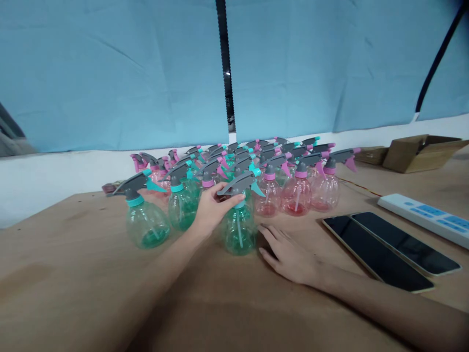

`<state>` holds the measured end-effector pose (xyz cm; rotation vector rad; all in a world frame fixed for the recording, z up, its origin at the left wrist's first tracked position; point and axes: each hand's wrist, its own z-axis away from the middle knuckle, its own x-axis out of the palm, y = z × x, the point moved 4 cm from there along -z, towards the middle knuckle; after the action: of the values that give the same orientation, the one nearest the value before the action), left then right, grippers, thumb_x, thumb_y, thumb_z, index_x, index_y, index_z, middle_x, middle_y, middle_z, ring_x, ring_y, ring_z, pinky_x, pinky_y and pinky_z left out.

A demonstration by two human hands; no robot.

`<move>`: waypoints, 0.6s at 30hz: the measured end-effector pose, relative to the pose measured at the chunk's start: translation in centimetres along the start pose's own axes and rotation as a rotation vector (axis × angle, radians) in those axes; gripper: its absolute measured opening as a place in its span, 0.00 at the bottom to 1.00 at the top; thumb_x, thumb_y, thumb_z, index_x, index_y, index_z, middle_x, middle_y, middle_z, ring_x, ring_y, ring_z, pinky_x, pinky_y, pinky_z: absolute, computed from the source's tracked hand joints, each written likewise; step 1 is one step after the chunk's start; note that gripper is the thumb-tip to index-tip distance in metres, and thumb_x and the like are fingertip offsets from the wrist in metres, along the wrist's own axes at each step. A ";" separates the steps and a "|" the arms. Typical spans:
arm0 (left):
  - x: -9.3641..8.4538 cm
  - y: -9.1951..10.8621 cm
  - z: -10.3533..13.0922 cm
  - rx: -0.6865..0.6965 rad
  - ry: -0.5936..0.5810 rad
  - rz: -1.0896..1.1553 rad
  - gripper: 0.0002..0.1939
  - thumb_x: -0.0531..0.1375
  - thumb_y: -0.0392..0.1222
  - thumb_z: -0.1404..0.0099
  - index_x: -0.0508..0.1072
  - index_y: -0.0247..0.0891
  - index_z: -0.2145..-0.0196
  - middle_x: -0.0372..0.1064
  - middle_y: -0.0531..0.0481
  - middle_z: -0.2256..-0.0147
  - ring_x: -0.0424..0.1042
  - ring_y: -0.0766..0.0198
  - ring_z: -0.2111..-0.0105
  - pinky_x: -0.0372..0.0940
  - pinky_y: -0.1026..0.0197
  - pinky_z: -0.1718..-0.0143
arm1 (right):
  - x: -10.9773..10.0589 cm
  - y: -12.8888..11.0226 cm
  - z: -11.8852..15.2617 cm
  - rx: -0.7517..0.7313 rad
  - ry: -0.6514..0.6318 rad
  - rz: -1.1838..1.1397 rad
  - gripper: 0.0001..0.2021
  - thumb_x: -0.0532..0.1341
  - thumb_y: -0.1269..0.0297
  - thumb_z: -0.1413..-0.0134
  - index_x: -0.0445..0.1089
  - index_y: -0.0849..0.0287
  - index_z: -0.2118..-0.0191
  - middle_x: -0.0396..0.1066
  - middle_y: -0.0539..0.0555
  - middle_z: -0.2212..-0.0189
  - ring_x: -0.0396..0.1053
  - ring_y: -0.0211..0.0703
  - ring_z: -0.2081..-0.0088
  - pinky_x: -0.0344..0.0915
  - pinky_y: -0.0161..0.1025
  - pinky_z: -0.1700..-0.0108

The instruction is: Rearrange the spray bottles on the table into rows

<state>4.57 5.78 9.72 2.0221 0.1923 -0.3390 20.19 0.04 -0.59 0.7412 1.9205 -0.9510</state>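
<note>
At the front of a group of spray bottles stands a clear green spray bottle [239,234] with a grey head and teal trigger. My left hand [216,208] grips it at the neck, fingers and thumb closed just under the head. Beside its base on the right, my right hand [284,252] rests on the wooden table [220,308], fingers apart and holding nothing. Another green spray bottle [146,225] stands at the left, and a further green spray bottle [182,208] is behind my left forearm. Pink spray bottles [296,195] stand to the right.
Several more spray bottles fill the back of the table. To the right lie two dark-screened phones [377,254] and a white power strip [428,215]. An open cardboard box [410,156] sits at the far right, before a blue curtain [146,73].
</note>
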 end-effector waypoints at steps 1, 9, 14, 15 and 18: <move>0.0 0.0 0.0 -0.003 -0.005 -0.003 0.15 0.64 0.47 0.51 0.72 0.38 0.67 0.72 0.49 0.68 0.71 0.61 0.69 0.66 0.59 0.71 | 0.0 0.0 0.0 0.006 -0.003 0.006 0.22 0.48 0.65 0.43 0.55 0.64 0.43 0.63 0.65 0.49 0.59 0.53 0.47 0.57 0.54 0.47; -0.1 -0.4 -0.7 0.019 -0.161 0.010 0.25 0.66 0.45 0.53 0.68 0.41 0.56 0.72 0.48 0.61 0.72 0.58 0.65 0.67 0.58 0.68 | 0.0 0.1 0.0 0.002 -0.016 0.018 0.23 0.48 0.64 0.43 0.55 0.66 0.43 0.62 0.66 0.48 0.58 0.54 0.46 0.56 0.54 0.46; 0.7 -0.5 -2.3 0.108 -0.470 0.037 0.33 0.64 0.41 0.50 0.60 0.51 0.46 0.63 0.47 0.47 0.69 0.55 0.53 0.67 0.54 0.60 | -0.1 -0.1 -0.1 0.006 -0.036 0.033 0.23 0.48 0.65 0.43 0.55 0.69 0.44 0.61 0.66 0.48 0.58 0.53 0.46 0.57 0.51 0.46; 1.0 -0.5 -2.5 0.116 -0.524 0.022 0.31 0.63 0.40 0.49 0.62 0.50 0.46 0.64 0.47 0.48 0.68 0.55 0.53 0.66 0.54 0.59 | -0.1 -0.1 -0.1 0.009 -0.040 0.033 0.23 0.48 0.65 0.43 0.55 0.69 0.44 0.61 0.66 0.48 0.58 0.54 0.46 0.57 0.51 0.46; 1.9 -0.6 -2.9 0.116 -0.569 -0.125 0.22 0.62 0.40 0.47 0.69 0.45 0.53 0.72 0.46 0.58 0.71 0.54 0.57 0.66 0.52 0.60 | -0.2 -0.2 -0.1 0.011 -0.036 0.020 0.22 0.48 0.65 0.43 0.55 0.68 0.44 0.61 0.66 0.48 0.58 0.54 0.46 0.56 0.52 0.46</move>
<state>6.67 8.61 9.84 1.9452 -0.0597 -1.0029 20.13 -0.02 -0.35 0.7435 1.8749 -0.9566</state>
